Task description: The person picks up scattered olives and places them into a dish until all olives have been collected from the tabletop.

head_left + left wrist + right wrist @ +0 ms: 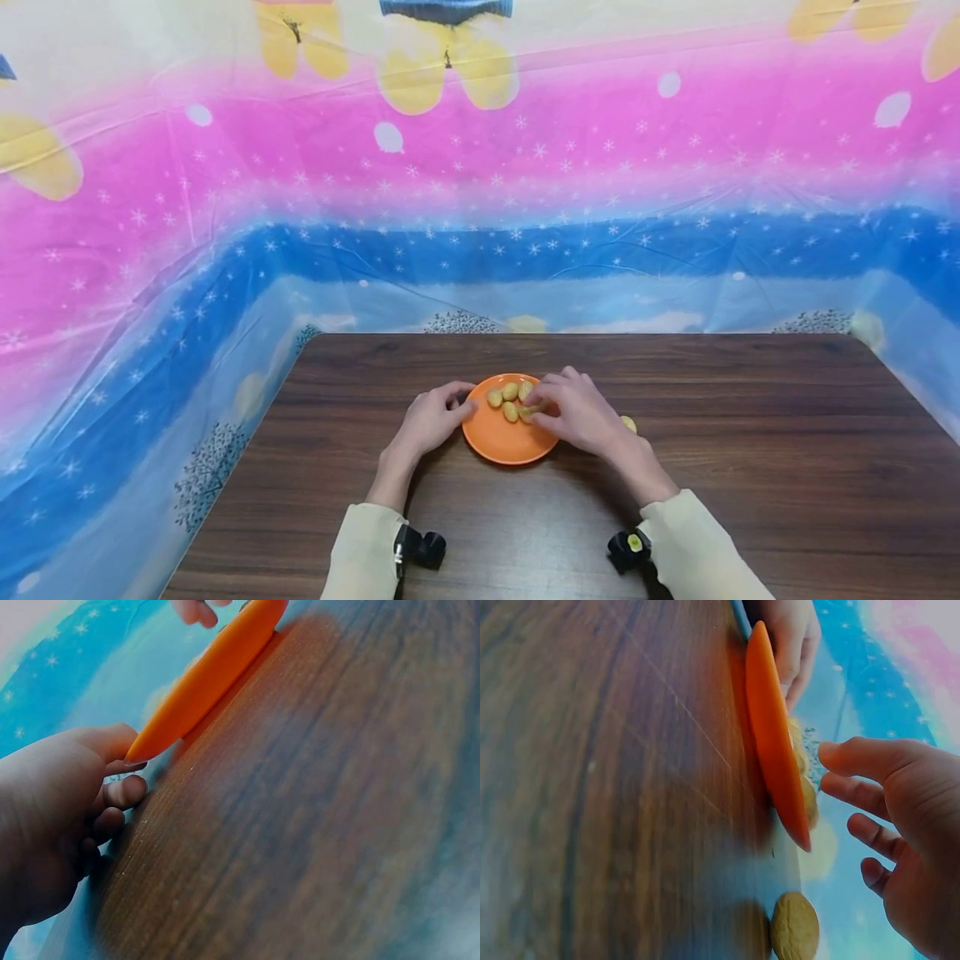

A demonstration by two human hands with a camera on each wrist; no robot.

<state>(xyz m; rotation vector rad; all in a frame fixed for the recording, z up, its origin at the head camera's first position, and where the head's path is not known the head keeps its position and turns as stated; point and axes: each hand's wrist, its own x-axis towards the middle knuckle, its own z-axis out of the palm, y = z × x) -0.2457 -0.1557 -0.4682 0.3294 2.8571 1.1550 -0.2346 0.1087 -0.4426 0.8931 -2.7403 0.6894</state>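
Observation:
An orange plate (512, 443) sits on the table, with several small yellow potatoes (511, 412) grouped on its far half. At the plate's left rim, my left hand (435, 418) pinches the edge between thumb and fingers. My right hand (581, 408) hovers over the plate's right side, partly covering the potatoes there. In the right wrist view its thumb and fingers are spread just above the potatoes, with nothing between them. Another potato (795, 926) lies on the table to the right of the plate, half hidden behind my right wrist in the head view.
The dark wood-grain table (720, 400) stretches to both sides of the plate. A pink and blue patterned cloth (480, 192) hangs behind and beside it. Small black cameras are strapped at both cream sleeves (363, 554).

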